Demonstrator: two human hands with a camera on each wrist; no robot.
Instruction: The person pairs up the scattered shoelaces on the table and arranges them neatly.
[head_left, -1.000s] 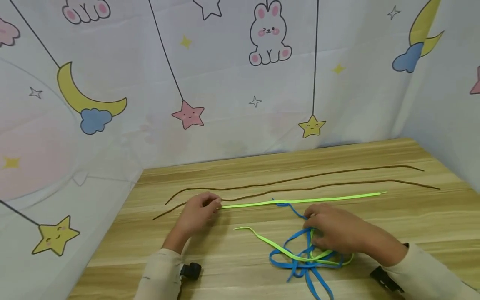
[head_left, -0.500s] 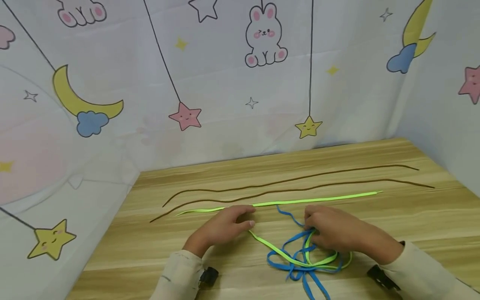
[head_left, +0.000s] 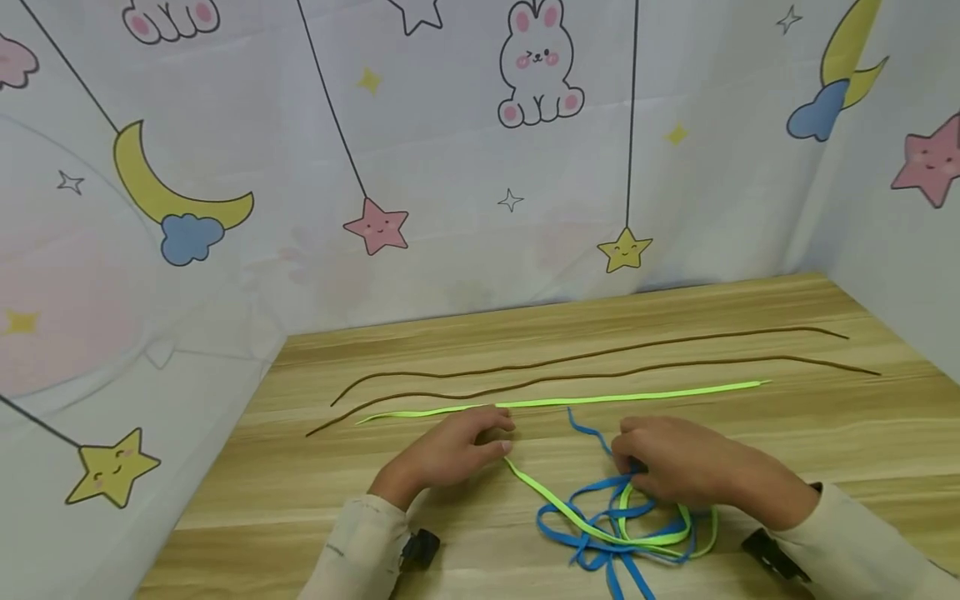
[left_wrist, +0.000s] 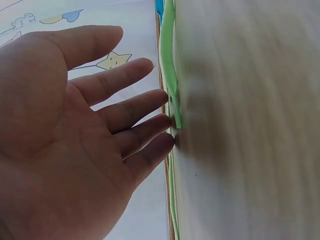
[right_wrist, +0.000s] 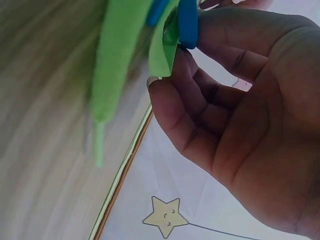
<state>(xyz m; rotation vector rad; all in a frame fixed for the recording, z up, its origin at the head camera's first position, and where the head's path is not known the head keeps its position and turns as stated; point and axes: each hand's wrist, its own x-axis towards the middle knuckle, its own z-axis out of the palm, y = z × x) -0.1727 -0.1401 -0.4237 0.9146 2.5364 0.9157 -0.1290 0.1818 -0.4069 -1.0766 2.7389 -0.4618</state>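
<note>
My left hand (head_left: pixel 453 446) hovers over the table with its fingers spread and holds nothing. Close to its fingertips is the tipped end of a loose green shoelace (left_wrist: pixel 169 55). This lace (head_left: pixel 551 498) runs into a tangle with a blue shoelace (head_left: pixel 587 429). At the tangle's upper right, my right hand (head_left: pixel 686 458) pinches the blue shoelace (right_wrist: pixel 188 25) between thumb and fingers. Green lace also lies at those fingertips; whether it is gripped too, I cannot tell. Behind both hands, another green shoelace (head_left: pixel 622 398) lies stretched almost straight.
Two thin brown laces, a farther one (head_left: pixel 592 354) and a nearer one (head_left: pixel 592 377), run side by side across the back of the wooden table (head_left: pixel 247 500). A printed white curtain (head_left: pixel 450 283) hangs along the back and sides.
My left hand has let go of the straight green lace's left end and moved right and nearer, its fingers now spread. My right hand stays at the tangle, whose loops have shifted slightly.
</note>
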